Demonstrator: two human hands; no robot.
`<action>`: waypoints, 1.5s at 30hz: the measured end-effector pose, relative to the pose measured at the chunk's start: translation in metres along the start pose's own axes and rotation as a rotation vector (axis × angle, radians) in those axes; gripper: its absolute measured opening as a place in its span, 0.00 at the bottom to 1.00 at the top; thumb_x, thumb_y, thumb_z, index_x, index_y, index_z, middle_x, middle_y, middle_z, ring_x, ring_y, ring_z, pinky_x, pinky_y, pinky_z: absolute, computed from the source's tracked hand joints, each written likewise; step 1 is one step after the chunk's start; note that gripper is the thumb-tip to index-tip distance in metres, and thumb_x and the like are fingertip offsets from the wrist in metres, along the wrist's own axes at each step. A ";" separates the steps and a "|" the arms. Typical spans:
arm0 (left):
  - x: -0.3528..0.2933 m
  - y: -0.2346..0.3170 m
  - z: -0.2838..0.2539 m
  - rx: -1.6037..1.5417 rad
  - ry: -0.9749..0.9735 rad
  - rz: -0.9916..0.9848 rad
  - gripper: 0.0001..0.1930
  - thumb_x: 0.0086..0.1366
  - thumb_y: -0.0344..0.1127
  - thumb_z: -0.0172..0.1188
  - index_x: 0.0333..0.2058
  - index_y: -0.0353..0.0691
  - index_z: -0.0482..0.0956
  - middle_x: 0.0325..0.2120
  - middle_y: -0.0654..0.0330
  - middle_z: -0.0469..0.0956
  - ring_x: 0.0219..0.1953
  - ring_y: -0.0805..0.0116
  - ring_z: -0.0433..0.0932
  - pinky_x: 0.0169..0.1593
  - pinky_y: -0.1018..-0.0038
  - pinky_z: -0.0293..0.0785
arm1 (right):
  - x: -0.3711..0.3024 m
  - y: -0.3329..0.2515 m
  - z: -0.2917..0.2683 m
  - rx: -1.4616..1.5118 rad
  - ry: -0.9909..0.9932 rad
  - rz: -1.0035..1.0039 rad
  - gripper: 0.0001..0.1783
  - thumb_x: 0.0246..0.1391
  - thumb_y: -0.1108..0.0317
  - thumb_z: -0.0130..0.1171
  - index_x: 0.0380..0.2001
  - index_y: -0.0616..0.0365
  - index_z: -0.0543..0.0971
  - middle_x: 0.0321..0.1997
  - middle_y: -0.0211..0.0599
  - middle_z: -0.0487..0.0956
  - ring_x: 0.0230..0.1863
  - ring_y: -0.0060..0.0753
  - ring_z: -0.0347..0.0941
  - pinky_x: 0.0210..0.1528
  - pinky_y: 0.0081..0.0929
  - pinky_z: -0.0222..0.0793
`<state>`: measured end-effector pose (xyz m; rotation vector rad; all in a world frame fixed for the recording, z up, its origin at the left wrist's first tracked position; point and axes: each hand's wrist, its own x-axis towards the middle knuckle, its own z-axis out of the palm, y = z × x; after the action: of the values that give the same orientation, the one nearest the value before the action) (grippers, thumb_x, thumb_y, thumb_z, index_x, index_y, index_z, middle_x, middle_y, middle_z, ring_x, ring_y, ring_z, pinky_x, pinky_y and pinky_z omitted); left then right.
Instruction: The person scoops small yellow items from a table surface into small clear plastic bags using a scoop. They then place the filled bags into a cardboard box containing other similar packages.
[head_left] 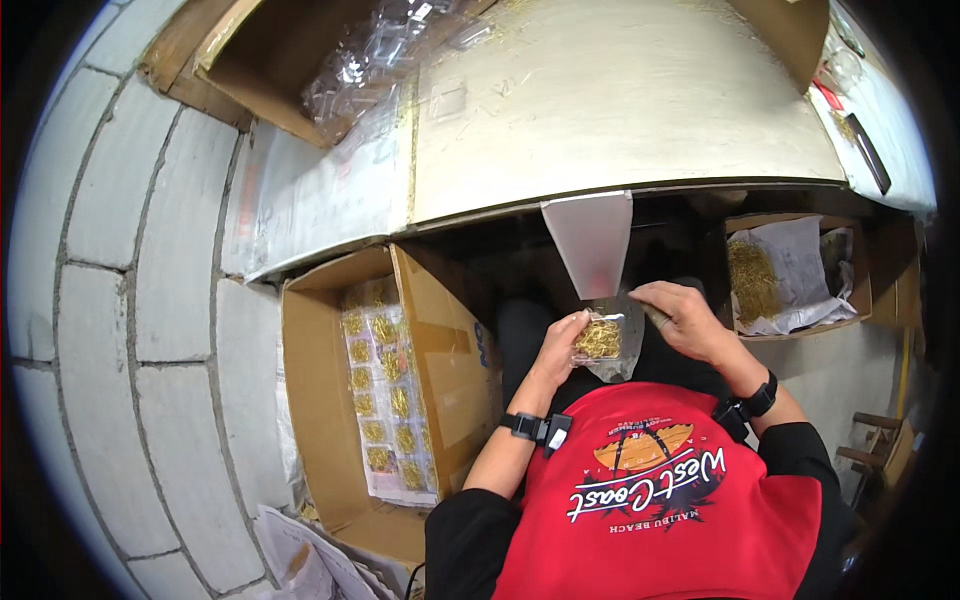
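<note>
My left hand (562,347) grips a small clear plastic case (600,341) by its left side, above my lap. Thin gold-coloured metal pieces, like pins, fill the case. Clear film or plastic (628,352) shows around its right side. My right hand (688,318) is just right of the case with its fingers drawn together; what they hold, if anything, is too small to make out. A white tapering chute (592,245) slopes from the table edge down to just above the case.
At left, an open cardboard box (440,365) holds rows of gold-filled packs (385,400). Another carton (795,325) at right contains loose gold pieces (752,280) and paper. Clear plastic cases (375,65) lie heaped on the pale table (620,110). A dark strip-shaped tool (868,152) rests far right.
</note>
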<state>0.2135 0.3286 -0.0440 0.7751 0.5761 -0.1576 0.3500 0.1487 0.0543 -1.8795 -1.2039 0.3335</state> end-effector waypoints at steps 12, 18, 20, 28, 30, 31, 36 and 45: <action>-0.027 0.044 0.034 0.126 0.030 0.181 0.19 0.69 0.44 0.42 0.42 0.32 0.72 0.35 0.54 0.77 0.31 0.65 0.79 0.24 0.72 0.77 | 0.011 -0.004 0.044 -0.281 0.039 -0.328 0.26 0.47 0.67 0.54 0.52 0.53 0.69 0.52 0.45 0.71 0.59 0.46 0.64 0.62 0.47 0.55; -0.006 0.038 0.032 0.076 0.001 0.211 0.21 0.70 0.47 0.40 0.42 0.33 0.70 0.33 0.54 0.77 0.29 0.65 0.79 0.19 0.71 0.77 | -0.002 -0.003 0.032 -0.362 -0.005 -0.352 0.23 0.57 0.64 0.46 0.55 0.60 0.66 0.59 0.45 0.67 0.65 0.43 0.57 0.67 0.49 0.46; -0.003 0.038 0.034 0.064 -0.003 0.228 0.20 0.70 0.47 0.41 0.42 0.33 0.70 0.34 0.54 0.76 0.30 0.65 0.79 0.21 0.71 0.77 | -0.003 -0.003 0.034 -0.342 -0.019 -0.327 0.22 0.58 0.64 0.45 0.54 0.61 0.66 0.59 0.46 0.67 0.65 0.43 0.57 0.66 0.48 0.46; -0.010 0.047 0.055 0.000 0.097 0.379 0.13 0.67 0.35 0.47 0.43 0.32 0.72 0.38 0.54 0.77 0.36 0.65 0.79 0.37 0.72 0.78 | -0.004 -0.006 0.039 -0.462 0.054 -0.385 0.26 0.56 0.64 0.47 0.58 0.61 0.63 0.60 0.47 0.65 0.66 0.42 0.56 0.65 0.49 0.47; -0.007 0.050 0.054 0.060 0.107 0.428 0.11 0.66 0.32 0.49 0.43 0.32 0.73 0.37 0.55 0.77 0.36 0.65 0.79 0.36 0.72 0.78 | -0.001 -0.009 0.034 -0.485 0.037 -0.330 0.29 0.55 0.63 0.50 0.59 0.60 0.62 0.62 0.46 0.64 0.66 0.41 0.55 0.65 0.51 0.47; -0.012 0.050 0.053 0.082 0.138 0.445 0.10 0.65 0.30 0.50 0.43 0.32 0.73 0.37 0.56 0.77 0.36 0.65 0.78 0.36 0.72 0.78 | 0.000 -0.012 0.037 -0.477 0.009 -0.306 0.30 0.54 0.62 0.51 0.60 0.59 0.61 0.62 0.46 0.63 0.67 0.40 0.55 0.65 0.52 0.47; -0.025 0.059 0.067 0.175 0.136 0.347 0.12 0.66 0.33 0.49 0.44 0.34 0.72 0.35 0.57 0.78 0.32 0.69 0.79 0.26 0.75 0.78 | 0.011 -0.024 0.003 -0.161 0.292 -0.296 0.25 0.41 0.77 0.55 0.48 0.61 0.70 0.51 0.46 0.72 0.53 0.50 0.68 0.56 0.46 0.61; -0.039 0.064 0.061 0.083 0.052 0.319 0.17 0.69 0.42 0.46 0.42 0.31 0.73 0.32 0.53 0.79 0.27 0.70 0.81 0.20 0.79 0.79 | 0.019 -0.015 -0.007 0.256 0.186 0.110 0.13 0.53 0.74 0.53 0.43 0.63 0.75 0.43 0.47 0.77 0.46 0.47 0.74 0.48 0.34 0.70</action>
<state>0.2291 0.3288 0.0511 0.9434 0.4906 0.1334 0.3542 0.1639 0.0740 -1.7157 -0.8914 0.3465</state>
